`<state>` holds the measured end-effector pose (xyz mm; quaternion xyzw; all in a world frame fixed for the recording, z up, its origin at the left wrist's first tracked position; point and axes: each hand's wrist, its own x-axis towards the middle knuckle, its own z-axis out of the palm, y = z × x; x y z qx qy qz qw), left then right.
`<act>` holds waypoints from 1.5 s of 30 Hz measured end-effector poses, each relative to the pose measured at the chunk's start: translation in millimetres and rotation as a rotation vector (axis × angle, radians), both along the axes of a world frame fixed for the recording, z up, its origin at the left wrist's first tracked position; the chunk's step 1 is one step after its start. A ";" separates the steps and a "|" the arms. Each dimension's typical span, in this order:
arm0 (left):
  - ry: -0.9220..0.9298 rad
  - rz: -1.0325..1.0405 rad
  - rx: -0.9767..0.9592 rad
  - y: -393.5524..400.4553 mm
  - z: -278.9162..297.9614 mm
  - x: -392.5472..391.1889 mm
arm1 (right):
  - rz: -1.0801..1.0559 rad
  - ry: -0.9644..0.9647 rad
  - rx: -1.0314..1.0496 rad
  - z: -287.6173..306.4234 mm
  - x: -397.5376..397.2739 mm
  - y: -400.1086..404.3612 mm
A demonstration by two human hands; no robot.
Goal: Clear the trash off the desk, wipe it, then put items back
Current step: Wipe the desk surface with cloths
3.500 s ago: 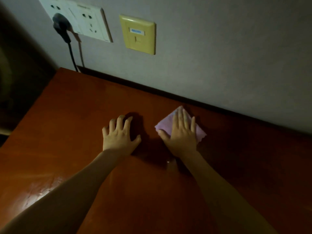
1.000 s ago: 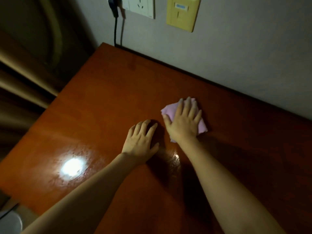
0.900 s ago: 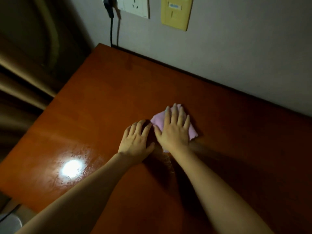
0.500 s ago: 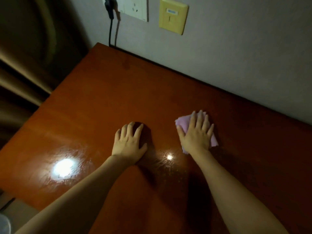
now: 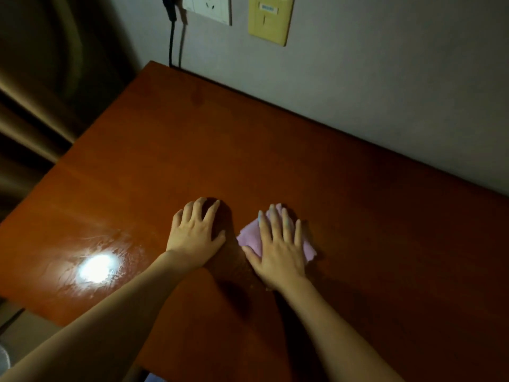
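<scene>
Right hand (image 5: 278, 252) lies flat, fingers straight, pressing the pink cloth (image 5: 252, 237) onto the desk (image 5: 192, 150); at its nine o'clock, left hand (image 5: 194, 235) rests flat, holding nothing.

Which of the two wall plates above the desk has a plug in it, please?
The white socket plate, left of the yellow plate: a black plug sits at its left edge, cord hanging down.

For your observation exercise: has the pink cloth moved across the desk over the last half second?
Yes. The pink cloth under the right hand has slid leftward, closing the gap to the left hand, which rests planted on the desk.
</scene>
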<state>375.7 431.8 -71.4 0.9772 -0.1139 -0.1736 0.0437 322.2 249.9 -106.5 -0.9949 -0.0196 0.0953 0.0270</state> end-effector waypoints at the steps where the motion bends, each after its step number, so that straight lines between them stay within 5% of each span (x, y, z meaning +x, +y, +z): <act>1: 0.007 0.001 0.000 0.1 1.7 -1.8 | -0.037 0.009 -0.024 0.1 -4.3 -12.0; 10: 0.043 -0.010 0.013 10.9 3.3 -24.3 | -0.419 0.015 0.020 6.2 64.4 -10.8; 17: 0.007 -0.024 0.031 20.7 2.2 -38.5 | -0.082 -0.047 0.065 2.0 24.8 56.2; 22: 0.034 0.011 0.050 11.8 3.5 -40.2 | 0.031 0.019 0.035 0.4 -39.0 23.7; 28: 0.026 -0.012 0.041 12.7 2.6 -53.3 | -0.180 0.043 -0.024 1.3 -35.4 -13.3; 34: 0.000 -0.067 0.012 31.1 -2.0 -77.8 | -0.479 0.017 0.054 4.9 -1.8 36.9; 45: 0.015 -0.108 0.006 57.0 0.5 -107.7 | 0.057 0.071 0.000 1.2 -106.4 36.0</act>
